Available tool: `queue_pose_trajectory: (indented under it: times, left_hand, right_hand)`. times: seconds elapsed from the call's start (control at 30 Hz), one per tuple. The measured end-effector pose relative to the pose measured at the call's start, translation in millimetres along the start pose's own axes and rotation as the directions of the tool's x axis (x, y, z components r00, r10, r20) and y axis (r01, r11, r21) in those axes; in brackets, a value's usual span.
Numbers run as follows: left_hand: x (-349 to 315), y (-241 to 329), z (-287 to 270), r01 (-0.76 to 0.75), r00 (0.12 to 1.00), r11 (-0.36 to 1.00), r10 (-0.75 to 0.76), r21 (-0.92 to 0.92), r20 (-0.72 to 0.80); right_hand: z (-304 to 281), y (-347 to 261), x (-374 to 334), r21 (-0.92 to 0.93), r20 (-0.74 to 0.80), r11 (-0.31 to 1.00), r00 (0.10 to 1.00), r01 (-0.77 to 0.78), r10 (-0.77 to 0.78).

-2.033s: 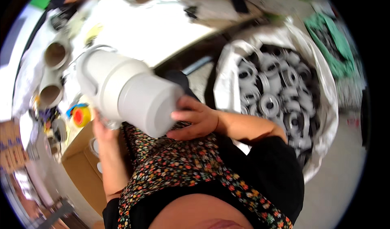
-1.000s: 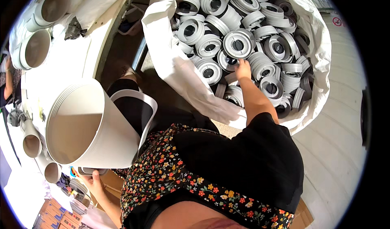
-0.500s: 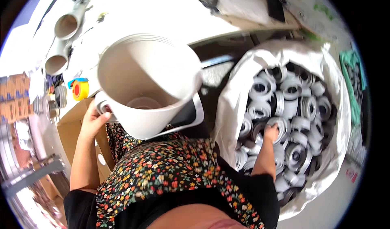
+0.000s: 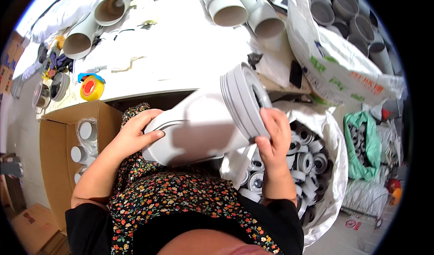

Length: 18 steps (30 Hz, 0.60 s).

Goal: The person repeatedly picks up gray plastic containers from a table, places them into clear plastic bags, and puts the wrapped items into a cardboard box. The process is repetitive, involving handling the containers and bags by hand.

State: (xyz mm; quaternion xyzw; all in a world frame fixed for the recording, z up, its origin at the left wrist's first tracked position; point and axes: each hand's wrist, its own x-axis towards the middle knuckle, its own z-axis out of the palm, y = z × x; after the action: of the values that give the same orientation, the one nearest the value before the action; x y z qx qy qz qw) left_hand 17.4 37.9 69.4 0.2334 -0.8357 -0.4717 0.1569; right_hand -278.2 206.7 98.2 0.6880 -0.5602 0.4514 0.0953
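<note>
A large light grey mug (image 4: 194, 126) lies tilted in front of me, its mouth toward the upper right. My left hand (image 4: 138, 135) is wrapped round its lower end, thumb on the side wall; the handle cannot be made out. At the mouth sits a grey ringed lid (image 4: 247, 99). My right hand (image 4: 276, 135) grips this lid by its rim, fingers over the outer face and thumb on the near edge. Whether the lid is fully seated cannot be told. Below my right hand stands a white sack (image 4: 337, 173) of similar grey lids (image 4: 305, 162).
Across the front runs a white worktable (image 4: 172, 51) with several mugs (image 4: 228, 11), yellow tape (image 4: 92, 87) and a black phone (image 4: 296, 74). At left, a cardboard box (image 4: 54, 160) holds white-topped items. A white sack (image 4: 330, 69) of mugs and a green bag (image 4: 368, 151) stand right.
My right hand has come up out of the sack with a lid, now at the mug's mouth. The mug has tipped from mouth-up onto its side, and my left hand has moved from its handle.
</note>
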Motion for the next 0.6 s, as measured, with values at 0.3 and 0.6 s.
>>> queue_pose_trajectory:
  times: [0.3, 0.6]
  left_hand:
    - [13, -32, -13, -0.042, 0.996, 0.999, 0.039, 0.025, 0.082]
    - [-17, -18, 10, -0.114, 0.993, 0.993, 0.114, 0.025, 0.028]
  right_hand:
    - [11, -10, 20, -0.017, 0.188, 0.992, 0.974, -0.125, 0.126]
    - [21, -15, 32, -0.075, 0.186, 0.979, 0.962, -0.188, 0.199]
